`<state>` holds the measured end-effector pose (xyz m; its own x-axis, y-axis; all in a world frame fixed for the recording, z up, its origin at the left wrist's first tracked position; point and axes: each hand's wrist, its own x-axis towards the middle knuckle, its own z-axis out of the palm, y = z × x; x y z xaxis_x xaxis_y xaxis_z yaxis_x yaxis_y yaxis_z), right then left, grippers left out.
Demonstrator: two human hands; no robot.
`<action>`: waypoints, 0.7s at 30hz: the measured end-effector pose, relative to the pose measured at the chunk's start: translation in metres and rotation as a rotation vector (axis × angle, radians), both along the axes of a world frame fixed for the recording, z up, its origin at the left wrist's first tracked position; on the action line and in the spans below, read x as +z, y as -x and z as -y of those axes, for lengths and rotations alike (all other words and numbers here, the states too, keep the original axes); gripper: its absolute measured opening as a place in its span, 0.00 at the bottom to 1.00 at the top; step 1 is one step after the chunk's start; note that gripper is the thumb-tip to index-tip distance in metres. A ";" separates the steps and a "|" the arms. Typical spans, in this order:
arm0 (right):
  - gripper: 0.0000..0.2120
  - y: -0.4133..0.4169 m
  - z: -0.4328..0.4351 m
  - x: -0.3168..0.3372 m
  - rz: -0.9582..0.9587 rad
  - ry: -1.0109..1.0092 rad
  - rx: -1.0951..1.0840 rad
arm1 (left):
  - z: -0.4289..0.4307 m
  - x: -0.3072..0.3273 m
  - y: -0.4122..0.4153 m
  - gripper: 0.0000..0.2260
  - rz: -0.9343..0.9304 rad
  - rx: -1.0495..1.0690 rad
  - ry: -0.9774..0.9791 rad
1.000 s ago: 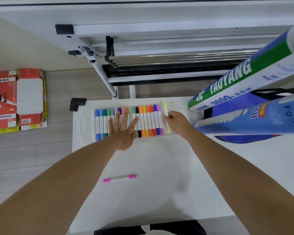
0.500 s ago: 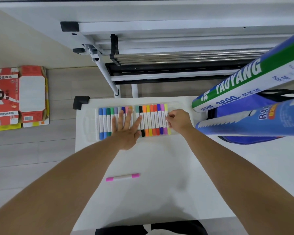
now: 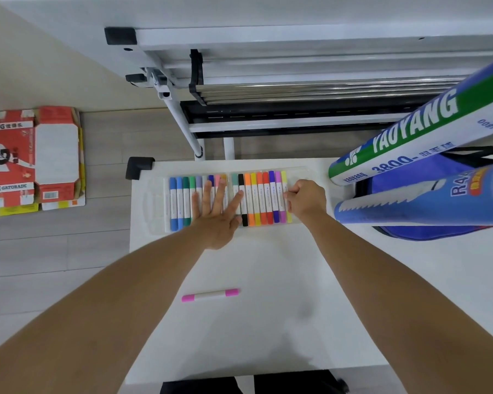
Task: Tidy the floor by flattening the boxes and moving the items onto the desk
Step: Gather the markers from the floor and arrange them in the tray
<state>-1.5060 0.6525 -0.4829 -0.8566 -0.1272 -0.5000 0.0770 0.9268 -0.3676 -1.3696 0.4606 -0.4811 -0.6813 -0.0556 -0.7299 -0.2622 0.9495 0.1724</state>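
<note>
We are logging, at centre frame, the clear plastic tray [image 3: 154, 203] of coloured felt-tip markers [image 3: 261, 197] lying on the white desk [image 3: 268, 336]. The left hand [image 3: 215, 220] is pressing flat on mid-row with its fingers straight and spread, while the right hand [image 3: 306, 201] is curling its fingers round the yellow marker [image 3: 284, 177] at the row's right end. We are counting the red cardboard boxes [image 3: 34, 157] as done, lying flattened on the floor at the left edge, and the green-and-white shuttlecock tube [image 3: 410, 129] at the right edge as moved. We are judging one item as left: the loose pink marker [image 3: 210, 295] lying lower centre, well apart from the tray.
</note>
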 end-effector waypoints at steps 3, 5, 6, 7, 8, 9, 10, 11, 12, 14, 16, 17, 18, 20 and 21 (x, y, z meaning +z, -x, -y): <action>0.10 -0.014 0.002 0.006 -0.055 0.006 0.009 | 0.001 0.000 -0.001 0.29 -0.001 -0.006 -0.001; 0.08 -0.034 0.007 0.016 -0.119 0.094 0.021 | 0.001 0.001 -0.001 0.30 0.011 -0.013 -0.005; 0.07 -0.047 0.009 0.021 -0.143 0.157 0.042 | 0.002 0.002 -0.001 0.30 0.015 -0.015 -0.007; 0.06 -0.062 0.012 0.026 -0.168 0.216 0.098 | 0.003 0.002 -0.001 0.30 0.017 -0.019 -0.006; 0.06 -0.079 0.015 0.029 -0.183 0.257 0.184 | 0.004 0.004 -0.001 0.30 0.015 -0.025 -0.002; 0.06 -0.096 0.016 0.031 -0.174 0.280 0.276 | 0.006 0.004 -0.002 0.30 0.008 -0.038 0.000; 0.06 -0.113 0.017 0.031 -0.136 0.288 0.356 | 0.008 0.005 -0.003 0.29 -0.005 -0.057 -0.003; 0.07 -0.130 0.018 0.030 -0.079 0.282 0.431 | 0.012 0.006 -0.004 0.29 -0.028 -0.080 -0.013; 0.08 -0.146 0.018 0.028 -0.033 0.270 0.513 | 0.017 0.006 -0.007 0.28 -0.060 -0.106 -0.026; 0.12 -0.173 0.022 0.020 0.016 0.238 0.684 | 0.031 0.005 -0.016 0.26 -0.144 -0.166 -0.038; 0.14 -0.193 0.027 0.012 0.020 0.209 0.836 | 0.046 0.004 -0.027 0.26 -0.234 -0.220 -0.012; 0.14 -0.201 0.029 0.009 -0.005 0.192 0.911 | 0.053 0.003 -0.032 0.26 -0.263 -0.237 0.009; 0.14 -0.208 0.029 0.005 -0.037 0.169 0.981 | 0.057 0.003 -0.038 0.26 -0.279 -0.243 0.024; 0.11 -0.218 0.030 -0.002 -0.080 0.117 1.072 | 0.061 0.002 -0.048 0.27 -0.297 -0.242 0.034; 0.10 -0.220 0.029 -0.004 -0.088 0.101 1.091 | 0.061 0.001 -0.051 0.27 -0.301 -0.237 0.036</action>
<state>-1.2857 0.6231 -0.4865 -0.2912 -0.8748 -0.3872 -0.7958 0.4461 -0.4095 -1.3186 0.3994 -0.4803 -0.8622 0.1069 -0.4952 0.0223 0.9846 0.1736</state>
